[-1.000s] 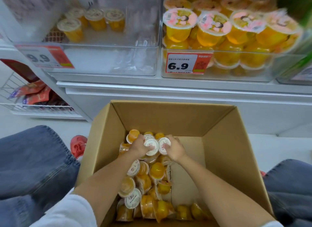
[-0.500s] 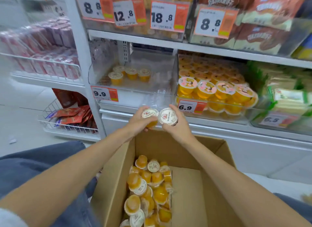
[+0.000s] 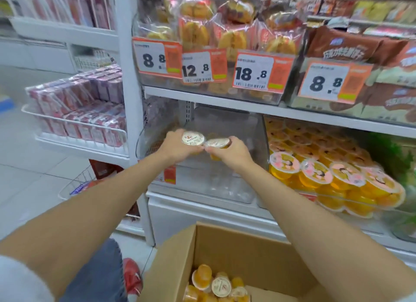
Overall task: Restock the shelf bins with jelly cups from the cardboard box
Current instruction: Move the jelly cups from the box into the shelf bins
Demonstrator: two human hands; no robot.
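Note:
My left hand (image 3: 177, 147) grips a small orange jelly cup (image 3: 193, 138) with a white foil lid. Beside it, my right hand (image 3: 231, 152) grips a second jelly cup (image 3: 218, 143); the two lids nearly touch. Both hands hover over the front of a clear shelf bin (image 3: 225, 189) on the lower shelf. The cups that stand in that bin are hidden behind my hands. Below, the open cardboard box (image 3: 247, 245) holds several more jelly cups (image 3: 213, 283) at its left side.
A neighbouring clear bin (image 3: 326, 182) to the right is packed with larger yellow jelly cups. The shelf above (image 3: 225, 101) carries bagged pastries with price tags. A white upright post (image 3: 128, 99) stands left of the bin; wire baskets with pink packs lie further left. A red shoe (image 3: 131, 277) is beside the box.
Both hands lifted one jelly cup each out of the box and carried them up and forward to the clear bin. The view tilted upward from the box to the shelves.

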